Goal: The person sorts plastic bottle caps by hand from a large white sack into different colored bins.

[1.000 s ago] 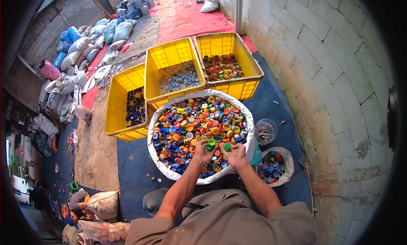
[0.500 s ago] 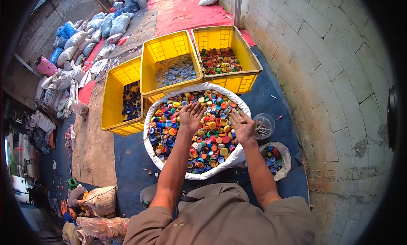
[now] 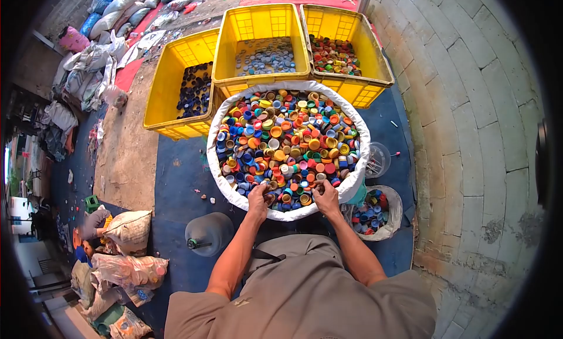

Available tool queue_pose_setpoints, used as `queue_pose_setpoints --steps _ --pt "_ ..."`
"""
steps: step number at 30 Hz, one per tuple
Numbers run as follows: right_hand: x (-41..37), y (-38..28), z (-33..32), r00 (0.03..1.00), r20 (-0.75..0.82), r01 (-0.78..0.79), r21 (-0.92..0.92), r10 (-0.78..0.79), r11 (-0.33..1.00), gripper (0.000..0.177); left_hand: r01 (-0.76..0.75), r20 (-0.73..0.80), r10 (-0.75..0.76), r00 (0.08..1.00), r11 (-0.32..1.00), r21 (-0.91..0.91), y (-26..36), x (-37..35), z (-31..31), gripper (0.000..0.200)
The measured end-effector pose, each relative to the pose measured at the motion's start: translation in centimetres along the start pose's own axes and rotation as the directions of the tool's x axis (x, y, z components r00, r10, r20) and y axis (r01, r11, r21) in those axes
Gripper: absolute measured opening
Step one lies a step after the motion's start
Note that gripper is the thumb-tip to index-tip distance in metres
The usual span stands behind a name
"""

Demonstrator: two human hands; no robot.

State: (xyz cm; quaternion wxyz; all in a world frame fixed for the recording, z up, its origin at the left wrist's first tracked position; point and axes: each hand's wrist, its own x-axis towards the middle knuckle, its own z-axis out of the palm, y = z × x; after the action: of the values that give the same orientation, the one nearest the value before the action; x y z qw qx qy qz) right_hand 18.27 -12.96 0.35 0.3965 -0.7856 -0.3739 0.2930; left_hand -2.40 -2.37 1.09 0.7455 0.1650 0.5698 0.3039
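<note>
A big white sack (image 3: 226, 186) stands open before me, full of mixed plastic bottle caps (image 3: 287, 140) in red, blue, orange, yellow and green. Both my hands rest at its near edge. My left hand (image 3: 258, 196) has its fingers curled down into the caps. My right hand (image 3: 326, 196) is a short way to its right, fingers bent into the pile as well. Whether either hand grips a cap is too small to tell.
Three yellow crates stand behind the sack: dark blue caps (image 3: 189, 93), pale caps (image 3: 265, 55), red and green caps (image 3: 336, 55). A clear tub (image 3: 378, 160) and a small bag of caps (image 3: 375, 213) sit right; a water jug (image 3: 208, 233) left; block wall (image 3: 469, 134).
My hands, stretched out open over the far middle of the sack half a second ago, have drawn back to its near edge with fingers curled. The view has tilted down.
</note>
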Motion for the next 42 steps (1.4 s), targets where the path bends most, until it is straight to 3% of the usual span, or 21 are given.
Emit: queue_pose_setpoints --steps 3,8,11,12,15,16,19,20,23,27,28,34,38,41,42 --pt "0.7 -0.6 1.6 0.994 0.019 0.109 -0.123 -0.107 0.986 0.022 0.010 0.004 -0.010 1.000 0.998 0.057 -0.4 -1.6 -0.8 0.017" --pt "1.3 -1.7 3.6 0.995 0.069 0.088 -0.146 -0.079 0.985 0.021 -0.027 0.018 0.028 0.999 0.999 -0.026 -2.0 -2.2 -2.5 0.012" --pt "1.6 -1.7 5.0 0.971 0.059 0.239 -0.154 -0.233 0.959 0.020 -0.040 0.017 0.040 0.999 0.999 -0.016 -1.9 -3.0 -3.2 0.012" --pt "1.6 -3.0 4.9 0.974 0.146 0.199 -0.164 -0.175 0.966 0.020 -0.040 0.013 0.040 0.999 0.999 -0.008 -1.6 -3.5 -3.3 0.012" --pt "1.8 -4.9 5.9 0.924 0.153 0.381 -0.351 -0.349 0.855 0.025 -0.045 -0.006 0.046 0.999 0.998 0.043 -1.6 -3.7 -4.3 0.012" --pt "1.9 -5.9 6.0 0.894 0.165 0.447 -0.301 -0.416 0.842 0.031 -0.045 -0.010 0.046 0.999 0.998 0.041 -1.7 -3.8 -4.6 0.012" --pt "2.9 -5.1 7.7 0.796 0.232 0.602 -0.397 -0.559 0.692 0.038 -0.055 -0.019 0.055 0.998 0.998 0.041 -1.7 -3.8 -5.7 0.013" --pt "3.4 -4.5 8.2 0.763 0.294 0.642 -0.443 -0.575 0.626 0.061 -0.060 -0.016 0.060 0.998 0.997 0.047 -1.8 -3.6 -6.0 0.013" --pt "3.3 -5.8 7.9 0.762 0.431 0.647 -0.493 -0.483 0.581 0.065 -0.072 -0.016 0.073 0.997 0.996 0.053 -1.6 -3.7 -6.6 0.013" --pt "3.6 -6.3 7.3 0.721 0.487 0.692 -0.482 -0.492 0.537 0.059 -0.083 -0.026 0.084 0.996 0.995 0.051 -1.6 -3.5 -6.7 0.014" --pt "3.7 -6.4 7.2 0.727 0.503 0.686 -0.498 -0.467 0.531 0.051 -0.088 -0.022 0.089 0.996 0.994 0.067 -1.7 -3.4 -6.7 0.014" --pt "4.4 -4.8 7.4 0.677 0.485 0.735 -0.489 -0.554 0.470 0.035 -0.155 0.019 0.154 0.988 0.971 0.179 -1.4 -3.1 -5.2 0.018" --pt "3.3 -5.2 6.4 0.760 0.401 0.650 -0.462 -0.512 0.604 0.031 -0.329 0.093 0.316 0.944 0.896 0.299 -0.9 -2.0 -3.6 0.022" --pt "2.1 -4.4 5.4 0.852 0.177 0.518 -0.145 -0.493 0.843 0.038 -0.454 0.170 0.427 0.888 0.754 0.475 -0.7 -0.1 -2.8 0.031" --pt "1.6 -4.1 5.0 0.914 0.154 0.384 -0.037 -0.375 0.922 0.044 -0.527 0.204 0.507 0.837 0.650 0.548 -0.1 0.2 -2.1 0.033"
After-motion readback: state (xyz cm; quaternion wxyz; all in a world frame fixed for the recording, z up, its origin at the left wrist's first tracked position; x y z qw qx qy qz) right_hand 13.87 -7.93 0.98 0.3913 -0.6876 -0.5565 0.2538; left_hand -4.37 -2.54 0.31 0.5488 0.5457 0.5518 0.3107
